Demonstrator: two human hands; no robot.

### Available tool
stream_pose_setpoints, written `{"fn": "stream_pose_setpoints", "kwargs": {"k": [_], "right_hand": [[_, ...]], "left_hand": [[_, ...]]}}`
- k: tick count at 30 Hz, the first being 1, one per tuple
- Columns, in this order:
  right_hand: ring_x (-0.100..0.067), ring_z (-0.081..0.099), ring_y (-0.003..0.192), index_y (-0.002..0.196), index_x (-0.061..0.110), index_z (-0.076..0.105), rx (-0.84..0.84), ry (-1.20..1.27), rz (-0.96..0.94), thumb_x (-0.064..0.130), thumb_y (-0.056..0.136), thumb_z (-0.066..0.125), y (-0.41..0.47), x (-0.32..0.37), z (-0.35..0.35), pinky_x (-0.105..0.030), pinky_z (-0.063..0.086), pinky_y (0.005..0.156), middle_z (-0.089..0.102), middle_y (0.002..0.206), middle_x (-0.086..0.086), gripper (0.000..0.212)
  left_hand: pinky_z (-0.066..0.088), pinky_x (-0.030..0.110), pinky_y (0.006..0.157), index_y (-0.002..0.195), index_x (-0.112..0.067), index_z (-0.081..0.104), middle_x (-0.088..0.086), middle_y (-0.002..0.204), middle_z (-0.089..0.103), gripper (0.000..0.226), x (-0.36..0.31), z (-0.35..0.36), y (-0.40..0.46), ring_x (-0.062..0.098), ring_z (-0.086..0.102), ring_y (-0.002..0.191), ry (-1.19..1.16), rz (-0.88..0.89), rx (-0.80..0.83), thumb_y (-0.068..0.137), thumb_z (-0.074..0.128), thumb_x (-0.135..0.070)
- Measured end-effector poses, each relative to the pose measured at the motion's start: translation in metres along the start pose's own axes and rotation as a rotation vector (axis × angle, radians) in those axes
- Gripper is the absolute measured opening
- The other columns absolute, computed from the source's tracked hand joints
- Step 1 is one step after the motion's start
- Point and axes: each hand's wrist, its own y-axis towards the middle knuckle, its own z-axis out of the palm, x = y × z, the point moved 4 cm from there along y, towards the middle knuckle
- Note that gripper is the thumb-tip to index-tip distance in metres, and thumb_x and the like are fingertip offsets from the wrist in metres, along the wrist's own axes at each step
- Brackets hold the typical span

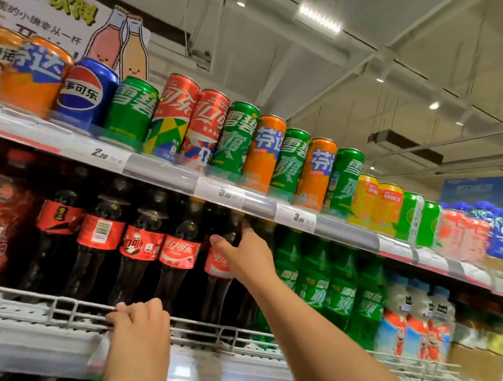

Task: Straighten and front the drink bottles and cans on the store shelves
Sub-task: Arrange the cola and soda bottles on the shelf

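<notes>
Gripping the wire rail (169,325) along the front of the lower shelf, the left hand (139,321) has its fingers (128,309) curled shut over the top wire, probably to steady the person during the upward reach. Just behind that rail stand the cola bottles (143,250), dark with red labels; some labels face out and one shows its barcode, so the row looks only partly fronted. Farther along from the rail, the right hand (245,255) rests on one cola bottle (218,264) at its shoulder, thumb and fingers spread loosely around it rather than clamped, likely to twist the label forward. Headroom is tight: the caps sit close under the price strip (261,205) of the shelf above. Beyond stand the green bottles (338,294), packed beside it, and above stand the cans (236,139).
</notes>
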Motion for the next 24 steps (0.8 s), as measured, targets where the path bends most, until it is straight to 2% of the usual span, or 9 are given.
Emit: {"fn": "stream_pose_setpoints", "kwargs": {"k": [3,5,7,8,10,15,20,22,24], "right_hand": [[-0.032,0.061,0.103,0.132,0.015,0.043,0.02,-0.088,-0.011,0.065,0.086,0.052,0.0,0.002,0.001,-0.043,0.052,0.082,0.063,0.115,-0.01,0.068],[-0.034,0.057,0.113,0.139,0.014,0.036,0.039,-0.089,-0.012,0.06,0.088,0.054,-0.003,0.0,0.002,-0.044,0.049,0.088,0.056,0.128,-0.013,0.07],[-0.034,0.052,0.121,0.146,0.014,0.026,0.06,-0.073,-0.022,0.054,0.089,0.057,-0.008,-0.003,0.004,-0.043,0.047,0.092,0.047,0.14,-0.012,0.076],[-0.033,0.051,0.123,0.149,0.015,0.02,0.062,-0.061,-0.029,0.05,0.09,0.058,-0.011,-0.003,0.004,-0.043,0.047,0.095,0.042,0.145,-0.011,0.079],[-0.032,0.048,0.127,0.153,0.017,0.011,0.047,-0.053,-0.065,0.042,0.091,0.058,-0.019,-0.001,0.003,-0.043,0.046,0.098,0.029,0.154,-0.009,0.081],[-0.022,0.039,0.136,0.153,0.029,0.006,-0.016,-0.012,-0.238,0.04,0.093,0.052,-0.065,-0.004,-0.003,-0.042,0.042,0.103,0.009,0.162,0.007,0.076],[-0.02,0.053,0.112,0.146,0.045,0.006,0.021,-0.024,-0.258,0.034,0.09,0.05,-0.117,-0.056,-0.019,-0.025,0.038,0.078,0.039,0.144,0.006,0.072],[-0.009,0.039,0.131,0.149,0.042,0.008,0.032,-0.069,-0.241,0.033,0.09,0.05,-0.131,-0.086,-0.032,-0.021,0.037,0.096,0.026,0.153,0.015,0.073],[-0.001,0.017,0.143,0.153,0.035,0.012,0.05,-0.151,-0.236,0.031,0.092,0.049,-0.142,-0.117,-0.047,-0.014,0.015,0.111,0.014,0.159,0.018,0.071]], "left_hand": [[0.032,0.058,0.096,0.125,-0.005,0.041,0.015,0.122,0.039,0.037,0.003,-0.004,-0.001,0.038,0.042,0.117,0.002,-0.026,0.042,0.094,0.021,-0.003],[0.038,0.058,0.09,0.115,-0.002,0.051,0.016,0.113,0.047,0.028,0.005,-0.013,-0.005,0.039,0.051,0.106,-0.073,-0.05,-0.026,0.092,0.036,-0.004],[0.047,0.059,0.066,0.078,0.005,0.062,0.021,0.079,0.054,0.013,0.008,-0.02,-0.007,0.039,0.058,0.071,-0.135,-0.084,-0.18,0.066,0.068,0.005],[0.047,0.058,0.055,0.06,0.008,0.058,0.023,0.064,0.049,0.018,0.009,-0.019,-0.008,0.039,0.054,0.055,-0.159,-0.069,-0.275,0.051,0.071,0.016],[0.045,0.058,0.046,0.05,0.007,0.053,0.022,0.054,0.044,0.023,0.009,-0.012,-0.01,0.037,0.048,0.044,-0.221,-0.063,-0.41,0.048,0.056,0.03],[0.043,0.062,0.042,0.052,0.008,0.053,0.023,0.054,0.045,0.018,0.008,-0.015,-0.007,0.042,0.05,0.043,-0.259,-0.081,-0.554,0.055,0.044,0.023],[0.042,0.063,0.042,0.053,0.007,0.051,0.022,0.056,0.045,0.032,0.007,-0.01,-0.008,0.04,0.05,0.045,-0.321,-0.016,-0.71,0.072,0.027,0.015],[0.043,0.059,0.043,0.054,0.006,0.05,0.021,0.057,0.044,0.037,0.007,-0.009,-0.011,0.04,0.051,0.047,-0.338,-0.013,-0.71,0.078,0.022,0.012],[0.043,0.058,0.048,0.056,0.004,0.05,0.019,0.058,0.044,0.032,0.003,0.002,-0.014,0.039,0.052,0.053,-0.31,-0.025,-0.615,0.077,0.028,0.014]]}}
